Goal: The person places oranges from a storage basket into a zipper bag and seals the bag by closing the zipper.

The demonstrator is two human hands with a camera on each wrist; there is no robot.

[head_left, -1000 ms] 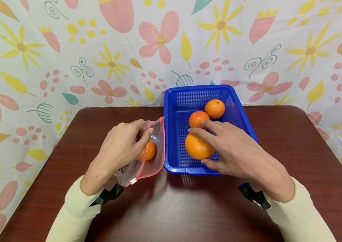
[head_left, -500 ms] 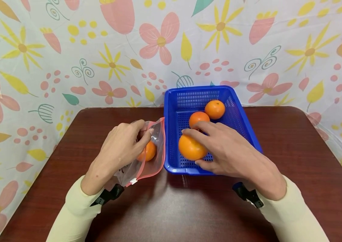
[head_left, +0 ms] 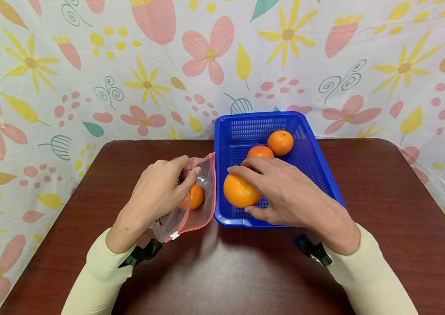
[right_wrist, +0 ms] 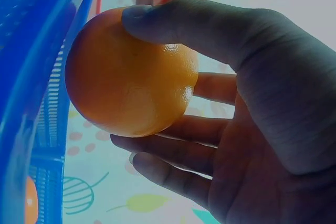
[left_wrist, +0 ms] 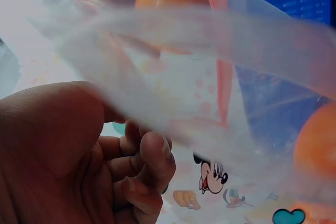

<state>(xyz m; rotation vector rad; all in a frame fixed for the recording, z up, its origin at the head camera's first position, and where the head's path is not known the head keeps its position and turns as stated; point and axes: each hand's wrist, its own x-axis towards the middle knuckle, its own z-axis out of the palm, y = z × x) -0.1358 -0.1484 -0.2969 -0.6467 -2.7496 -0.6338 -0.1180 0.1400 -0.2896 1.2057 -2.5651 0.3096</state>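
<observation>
Right hand (head_left: 285, 188) gripping glossy round orange fruit (head_left: 241, 190) over blue perforated plastic basket (head_left: 259, 131); two more orange fruits (head_left: 280, 142) in it. Left hand (head_left: 161, 183) pinching clear plastic zip bag (head_left: 203, 216): red-trimmed mouth, white slider (head_left: 174, 236), Mickey Mouse print (left_wrist: 212, 176), bagged orange fruit (head_left: 195, 197) showing. Dark reddish-brown counter (head_left: 222, 280).
</observation>
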